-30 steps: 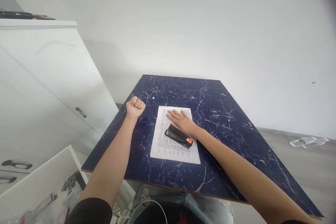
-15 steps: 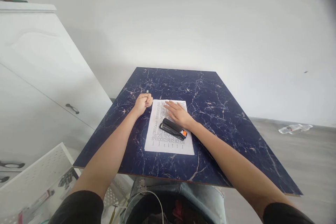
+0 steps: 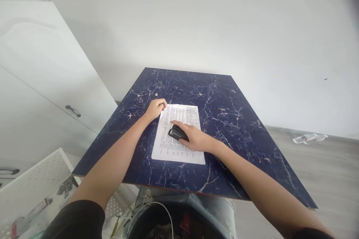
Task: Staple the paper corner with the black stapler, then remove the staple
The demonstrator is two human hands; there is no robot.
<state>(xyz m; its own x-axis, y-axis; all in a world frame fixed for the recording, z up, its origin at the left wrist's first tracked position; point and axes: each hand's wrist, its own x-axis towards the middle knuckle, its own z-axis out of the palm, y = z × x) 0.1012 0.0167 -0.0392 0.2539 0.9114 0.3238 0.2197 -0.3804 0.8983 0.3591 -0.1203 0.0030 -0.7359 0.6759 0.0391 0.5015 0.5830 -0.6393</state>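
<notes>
A printed sheet of paper (image 3: 179, 134) lies on the dark blue marbled table (image 3: 224, 119). A black stapler (image 3: 175, 133) rests on the sheet, and my right hand (image 3: 193, 138) lies over it with the fingers wrapped round its body. My left hand (image 3: 156, 107) is curled and pinches the far left corner of the paper. A tiny pale object (image 3: 156, 95) sits on the table just beyond my left hand.
A white cabinet (image 3: 42, 82) with dark handles stands to the left of the table. A white perforated tray (image 3: 36, 190) with items in it sits low at the left. A crushed clear bottle (image 3: 308, 138) lies on the grey floor at the right.
My left hand moved right from the bare table to the paper's far left corner. My right hand slid back off the page and closed over the stapler.
</notes>
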